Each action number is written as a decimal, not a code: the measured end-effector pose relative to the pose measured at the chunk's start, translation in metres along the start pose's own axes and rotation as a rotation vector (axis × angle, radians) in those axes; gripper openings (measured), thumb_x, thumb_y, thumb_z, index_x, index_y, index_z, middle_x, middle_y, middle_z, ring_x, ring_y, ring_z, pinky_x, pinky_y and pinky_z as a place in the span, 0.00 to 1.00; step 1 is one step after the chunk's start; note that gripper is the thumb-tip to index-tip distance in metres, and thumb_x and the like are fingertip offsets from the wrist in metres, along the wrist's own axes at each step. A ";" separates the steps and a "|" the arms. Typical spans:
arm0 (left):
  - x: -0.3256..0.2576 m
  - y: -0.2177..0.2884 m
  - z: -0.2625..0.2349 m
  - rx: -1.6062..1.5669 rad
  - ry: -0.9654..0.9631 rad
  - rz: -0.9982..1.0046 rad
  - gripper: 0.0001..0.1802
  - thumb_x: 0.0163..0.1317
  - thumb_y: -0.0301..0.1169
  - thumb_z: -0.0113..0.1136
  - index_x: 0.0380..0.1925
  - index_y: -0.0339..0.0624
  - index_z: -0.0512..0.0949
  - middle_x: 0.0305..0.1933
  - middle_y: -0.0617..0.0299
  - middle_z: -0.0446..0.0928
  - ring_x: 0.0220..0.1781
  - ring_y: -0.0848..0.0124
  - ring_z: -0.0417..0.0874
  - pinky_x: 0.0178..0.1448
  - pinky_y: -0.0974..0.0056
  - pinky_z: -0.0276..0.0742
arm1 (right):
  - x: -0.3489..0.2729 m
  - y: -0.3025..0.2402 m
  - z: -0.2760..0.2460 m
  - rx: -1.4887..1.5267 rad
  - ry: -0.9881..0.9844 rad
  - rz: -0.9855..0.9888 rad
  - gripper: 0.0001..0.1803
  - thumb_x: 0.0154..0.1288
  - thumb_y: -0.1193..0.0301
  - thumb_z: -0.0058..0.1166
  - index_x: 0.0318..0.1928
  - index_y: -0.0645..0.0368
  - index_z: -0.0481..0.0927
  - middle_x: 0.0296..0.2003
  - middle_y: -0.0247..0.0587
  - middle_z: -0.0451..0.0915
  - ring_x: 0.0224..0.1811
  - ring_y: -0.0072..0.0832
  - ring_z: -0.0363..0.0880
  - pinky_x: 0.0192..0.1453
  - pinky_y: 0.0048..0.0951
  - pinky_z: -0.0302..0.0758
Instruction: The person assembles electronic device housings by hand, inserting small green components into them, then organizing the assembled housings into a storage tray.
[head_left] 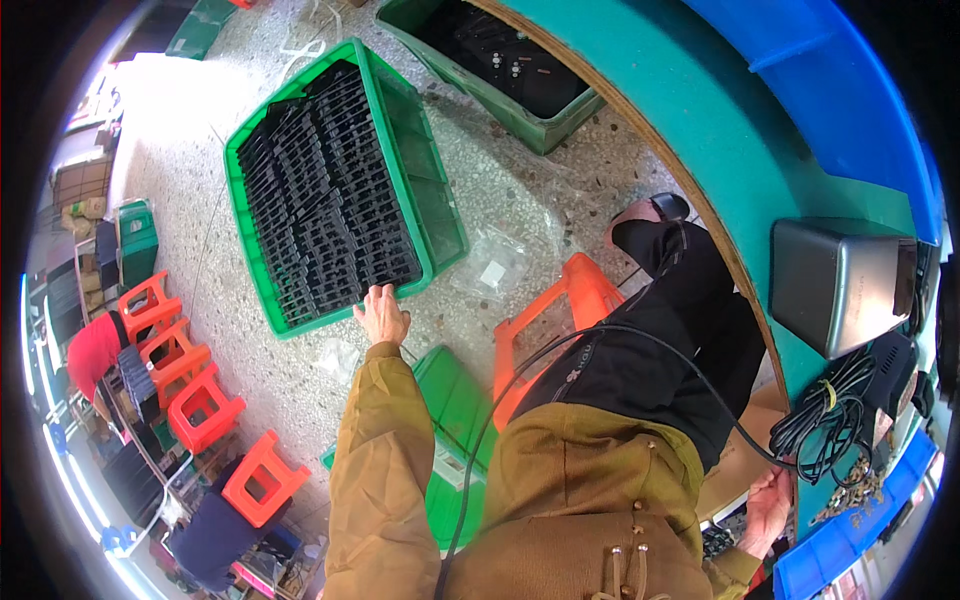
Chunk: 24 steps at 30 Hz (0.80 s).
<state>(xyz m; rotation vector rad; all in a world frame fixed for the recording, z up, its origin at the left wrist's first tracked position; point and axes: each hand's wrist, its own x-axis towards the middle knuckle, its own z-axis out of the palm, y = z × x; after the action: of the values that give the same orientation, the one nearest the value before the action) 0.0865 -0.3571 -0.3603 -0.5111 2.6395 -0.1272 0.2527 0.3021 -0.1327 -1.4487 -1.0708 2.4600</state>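
Observation:
A green plastic crate (445, 215) stands on the floor ahead and to the left, packed with rows of thin black slotted parts (325, 190). At its near rim, my left hand (381, 318) is closed with the fingers hooked over the edge. On the right, my right hand (768, 508) is low beside the teal table (740, 110), its fingers curled at the table's edge. A black cable (690, 365) arcs across my lap and runs past those fingers to a coiled bundle (825, 420) on the table.
A second green crate (545, 130) holding black parts stands partly under the table. An orange stool (590, 290) and a green bin (445, 380) are close by me. A metallic box (840, 285) sits on the table. Orange stools (205, 408) and two people (95, 350) are at far left.

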 end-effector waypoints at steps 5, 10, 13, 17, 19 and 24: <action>0.022 0.001 0.014 -0.021 0.054 0.128 0.25 0.42 0.35 0.75 0.41 0.46 0.77 0.46 0.59 0.75 0.53 0.57 0.77 0.62 0.45 0.69 | -0.027 -0.004 0.001 0.228 -0.154 -0.006 0.13 0.66 0.81 0.52 0.51 0.66 0.76 0.48 0.45 0.79 0.48 0.31 0.75 0.50 0.32 0.78; 0.031 0.013 0.018 -0.010 0.041 0.200 0.23 0.42 0.35 0.76 0.37 0.43 0.76 0.41 0.54 0.80 0.47 0.54 0.81 0.48 0.53 0.80 | -0.055 -0.009 0.002 0.627 -0.050 -0.124 0.11 0.69 0.80 0.47 0.49 0.70 0.77 0.48 0.48 0.79 0.50 0.36 0.76 0.55 0.36 0.78; 0.048 0.026 0.035 0.001 0.041 0.250 0.15 0.47 0.28 0.67 0.36 0.43 0.75 0.37 0.52 0.81 0.43 0.52 0.83 0.46 0.51 0.79 | -0.070 -0.019 -0.038 0.609 -0.008 -0.270 0.15 0.72 0.75 0.43 0.53 0.71 0.76 0.54 0.53 0.79 0.57 0.41 0.77 0.64 0.43 0.74; 0.036 0.018 0.019 0.092 0.017 0.312 0.09 0.50 0.23 0.61 0.33 0.43 0.75 0.30 0.52 0.83 0.36 0.53 0.86 0.40 0.53 0.81 | -0.064 -0.016 -0.046 0.481 0.016 -0.310 0.17 0.72 0.72 0.45 0.54 0.70 0.76 0.57 0.51 0.78 0.62 0.40 0.74 0.68 0.45 0.70; 0.032 0.018 0.011 0.130 -0.011 0.305 0.09 0.50 0.23 0.61 0.33 0.43 0.76 0.29 0.51 0.83 0.34 0.52 0.86 0.39 0.53 0.81 | -0.059 -0.019 -0.038 0.533 0.227 -0.358 0.18 0.71 0.71 0.45 0.55 0.70 0.75 0.57 0.50 0.78 0.63 0.40 0.73 0.69 0.45 0.70; 0.038 0.030 0.009 0.167 0.023 0.384 0.04 0.51 0.24 0.59 0.28 0.41 0.79 0.28 0.50 0.83 0.34 0.52 0.87 0.36 0.53 0.82 | -0.057 -0.032 -0.003 0.481 0.542 -0.411 0.23 0.70 0.66 0.54 0.58 0.69 0.71 0.54 0.47 0.79 0.60 0.36 0.75 0.67 0.42 0.71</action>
<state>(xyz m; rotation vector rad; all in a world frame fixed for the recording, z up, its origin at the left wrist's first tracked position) 0.0488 -0.3430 -0.3886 0.0560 2.6637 -0.2307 0.2783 0.3048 -0.0723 -1.4257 -0.5428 1.7275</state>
